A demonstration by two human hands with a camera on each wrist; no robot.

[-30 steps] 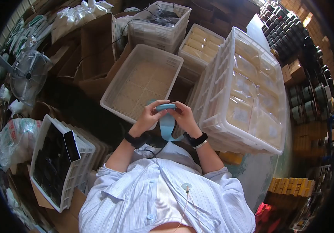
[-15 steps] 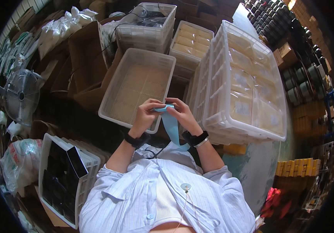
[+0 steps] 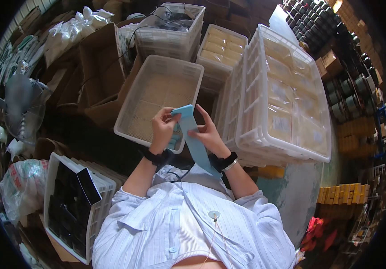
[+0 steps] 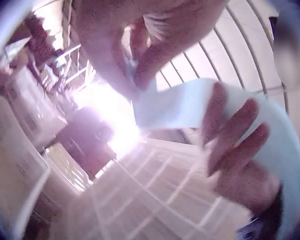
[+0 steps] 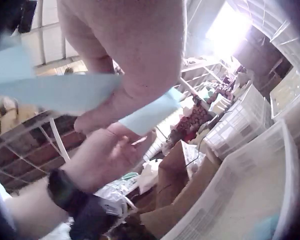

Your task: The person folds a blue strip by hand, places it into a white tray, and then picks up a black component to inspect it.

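Observation:
A light blue strip point(image 3: 193, 139) hangs from its folded upper end between the hands and reaches down toward the shirt. My left hand point(image 3: 160, 129) pinches that folded end, and in the left wrist view the left hand point(image 4: 150, 35) grips the strip point(image 4: 175, 107) between thumb and fingers. Lower along it, my right hand point(image 3: 210, 135) holds the strip with the thumb on its face and the index finger pointing up; in the left wrist view the right hand's fingers point(image 4: 235, 130) lie spread across it. Small blue pieces point(image 3: 173, 141) lie in the near corner of the white crate point(image 3: 125, 101).
Stacked white crates point(image 3: 265, 130) with bagged yellowish packs stand on the right. Behind are another crate of packs point(image 3: 222, 45) and a crate with cables point(image 3: 168, 33). An open cardboard box point(image 3: 101, 67), a fan point(image 3: 24, 107) and a crate of dark items point(image 3: 69, 206) are on the left.
The hands have moved apart: the left shifted slightly left, holding the folded end higher, and the right fingers straightened. More strip shows between them, and blue pieces in the crate have come into view.

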